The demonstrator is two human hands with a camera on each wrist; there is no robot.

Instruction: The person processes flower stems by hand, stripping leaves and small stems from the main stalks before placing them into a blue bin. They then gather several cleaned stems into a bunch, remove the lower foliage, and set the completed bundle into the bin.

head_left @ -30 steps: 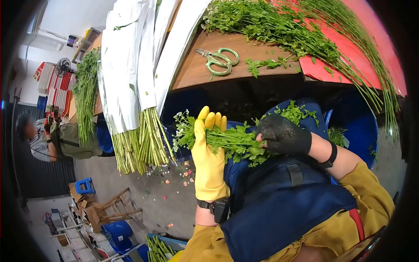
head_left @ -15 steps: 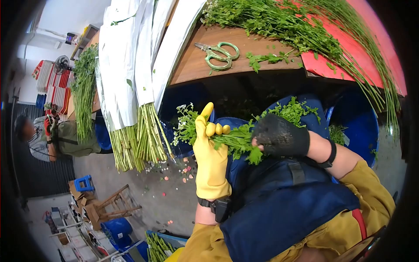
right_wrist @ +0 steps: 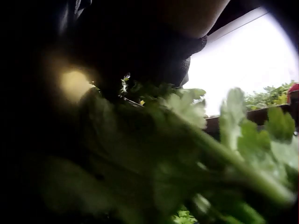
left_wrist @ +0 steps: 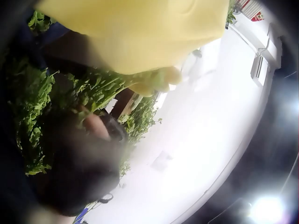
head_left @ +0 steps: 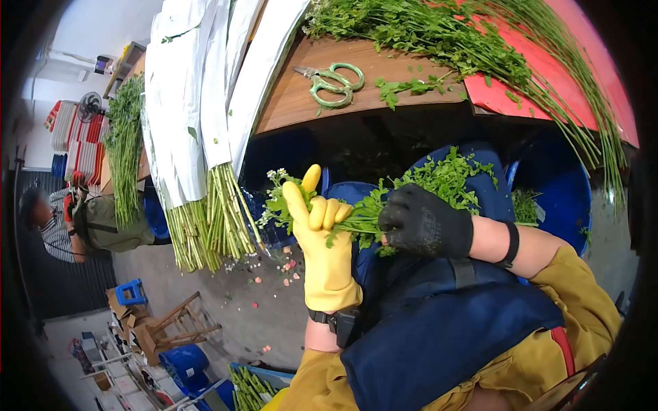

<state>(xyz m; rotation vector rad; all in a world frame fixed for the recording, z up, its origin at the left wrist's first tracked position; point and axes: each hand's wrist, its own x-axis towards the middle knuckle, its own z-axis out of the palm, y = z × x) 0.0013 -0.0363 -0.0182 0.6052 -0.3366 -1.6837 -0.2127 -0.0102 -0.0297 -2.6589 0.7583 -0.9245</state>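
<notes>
Green leaves (right_wrist: 140, 154), slanting stem (right_wrist: 229, 156)

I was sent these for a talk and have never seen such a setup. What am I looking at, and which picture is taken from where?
There is no machine here: a person works with cameras on the head and both wrists. The widest picture is from the head, looking forward and down. The one with yellow across its top is from the left wrist; the dark, blurred one is from the right.

The left grip, a yellow-gloved hand, and the right grip, black-gloved, hold a leafy bunch. On the wooden table lie green-handled scissors, long leafy stems partly over a red sheet, and white-wrapped bunches whose bare stems overhang the edge.
</notes>
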